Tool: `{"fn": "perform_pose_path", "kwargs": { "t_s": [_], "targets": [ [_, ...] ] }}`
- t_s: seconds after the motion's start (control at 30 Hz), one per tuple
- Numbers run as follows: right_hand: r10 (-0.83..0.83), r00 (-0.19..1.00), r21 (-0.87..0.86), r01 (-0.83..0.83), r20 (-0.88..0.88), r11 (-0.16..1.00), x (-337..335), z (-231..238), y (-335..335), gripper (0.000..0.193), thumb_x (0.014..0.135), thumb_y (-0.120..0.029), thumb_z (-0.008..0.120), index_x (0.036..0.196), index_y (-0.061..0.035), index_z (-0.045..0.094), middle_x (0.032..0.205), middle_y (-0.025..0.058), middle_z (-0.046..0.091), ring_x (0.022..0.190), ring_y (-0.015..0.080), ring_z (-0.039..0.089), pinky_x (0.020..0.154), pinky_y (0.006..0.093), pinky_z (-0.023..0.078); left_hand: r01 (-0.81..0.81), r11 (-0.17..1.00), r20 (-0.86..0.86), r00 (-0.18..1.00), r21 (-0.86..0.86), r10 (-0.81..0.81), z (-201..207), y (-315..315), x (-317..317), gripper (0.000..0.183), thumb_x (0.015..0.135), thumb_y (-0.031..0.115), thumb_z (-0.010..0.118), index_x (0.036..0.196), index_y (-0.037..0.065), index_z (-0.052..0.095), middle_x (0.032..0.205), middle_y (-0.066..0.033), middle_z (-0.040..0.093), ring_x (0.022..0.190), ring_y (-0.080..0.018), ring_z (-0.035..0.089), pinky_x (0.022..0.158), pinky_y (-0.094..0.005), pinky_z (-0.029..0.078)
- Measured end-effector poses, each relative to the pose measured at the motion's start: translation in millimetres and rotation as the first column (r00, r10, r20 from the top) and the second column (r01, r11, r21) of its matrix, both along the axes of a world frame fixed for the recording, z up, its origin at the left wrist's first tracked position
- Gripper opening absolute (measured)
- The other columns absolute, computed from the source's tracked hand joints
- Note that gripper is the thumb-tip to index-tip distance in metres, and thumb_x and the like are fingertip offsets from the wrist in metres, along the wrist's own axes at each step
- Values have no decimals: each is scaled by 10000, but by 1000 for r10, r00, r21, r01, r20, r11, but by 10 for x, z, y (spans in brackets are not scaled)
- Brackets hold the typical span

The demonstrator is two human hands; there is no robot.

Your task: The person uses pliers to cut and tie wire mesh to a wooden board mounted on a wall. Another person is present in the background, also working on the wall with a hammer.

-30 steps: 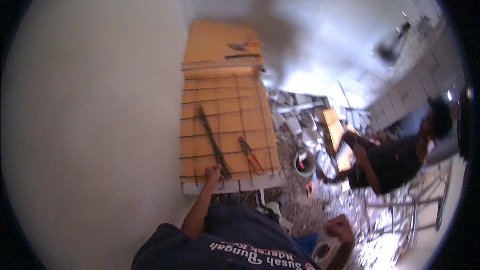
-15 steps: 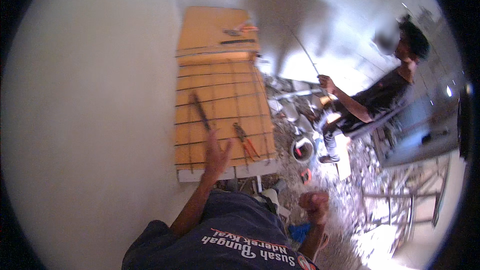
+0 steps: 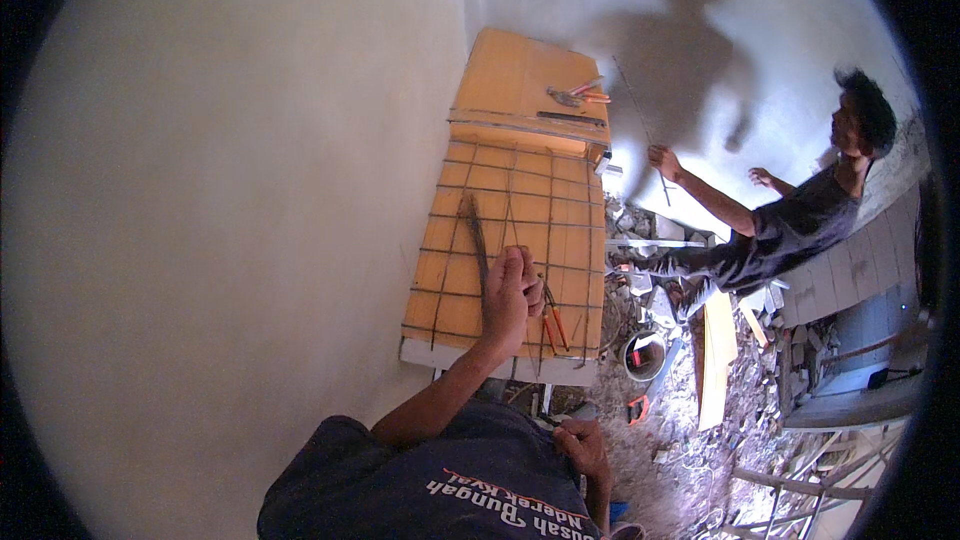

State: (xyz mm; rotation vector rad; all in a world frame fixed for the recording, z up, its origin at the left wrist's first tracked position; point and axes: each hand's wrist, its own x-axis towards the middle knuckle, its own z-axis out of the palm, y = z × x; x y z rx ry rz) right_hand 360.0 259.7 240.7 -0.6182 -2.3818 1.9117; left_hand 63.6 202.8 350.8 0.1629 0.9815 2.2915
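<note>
My left hand [image 3: 512, 295] is closed over the near part of an orange board [image 3: 530, 210], which carries a grid of thin steel bars [image 3: 470, 253]. A thin wire [image 3: 511, 225] appears to rise from its pinched fingers. Just left of the hand, a dark bundle of tie wire [image 3: 474, 225] lies on the grid, its lower end hidden by the hand. Orange-handled pincers [image 3: 556, 328] rest right of it, partly covered. Near my waist, my right hand [image 3: 585, 445] is closed beside my shirt; what it holds, if anything, cannot be made out.
A hammer [image 3: 565, 97] and a black bar [image 3: 571, 119] lie on the board's far part. At right a co-worker [image 3: 790, 225] holds a thin rod [image 3: 632, 100]. A bucket [image 3: 643, 355], an orange-handled saw [image 3: 637, 410] and rubble are on the floor. A wall [image 3: 250, 190] borders the left.
My left hand has gone from open beside the tie wire bundle to closed, farther right. My right hand has come in to my waist. The view has shifted, and the co-worker's second hand shows.
</note>
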Motion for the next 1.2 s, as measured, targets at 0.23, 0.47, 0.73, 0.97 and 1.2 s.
{"fn": "perform_pose_path", "kwargs": {
  "t_s": [0.23,0.47,0.73,0.97,1.2],
  "targets": [
    [-344,938,21,345,-39,938,-436,442,-269,325,976,-347,641,1035,-30,683,881,113,690,839,259,683,758,402,517,-84,996,26,996,-40,85,-157,33,185,263,1049,443,500,958,196,505,680,75,321,475,-49,264,389,-228,187],
    [-163,981,152,146,108,978,-583,857,-252,387,1054,-362,476,1017,-37,681,876,184,712,875,370,713,761,448,529,-175,984,54,983,3,175,101,-64,-44,298,1062,442,471,942,170,481,679,62,336,514,-68,303,426,-239,223],
    [-185,977,105,174,103,979,-501,746,-293,261,1033,-274,536,1136,-48,616,856,148,717,826,317,728,759,418,554,-160,987,-32,986,30,161,342,-100,-99,219,1053,384,519,1015,169,535,668,71,360,510,-55,308,435,-236,257],
    [-383,920,-102,374,-80,922,-380,178,-319,166,944,-80,663,1094,-7,657,1012,107,704,880,196,696,801,350,559,-178,970,3,984,167,180,287,-122,-76,159,1051,271,547,982,128,538,769,27,504,562,-69,467,461,-245,364],
    [-527,800,151,581,-288,800,-866,866,43,235,916,-115,716,1111,16,706,1036,122,733,937,210,701,892,339,538,47,999,-160,986,19,-43,516,-114,213,186,1022,234,604,1014,49,587,769,10,558,579,-68,500,482,-248,434]
  ]
}}
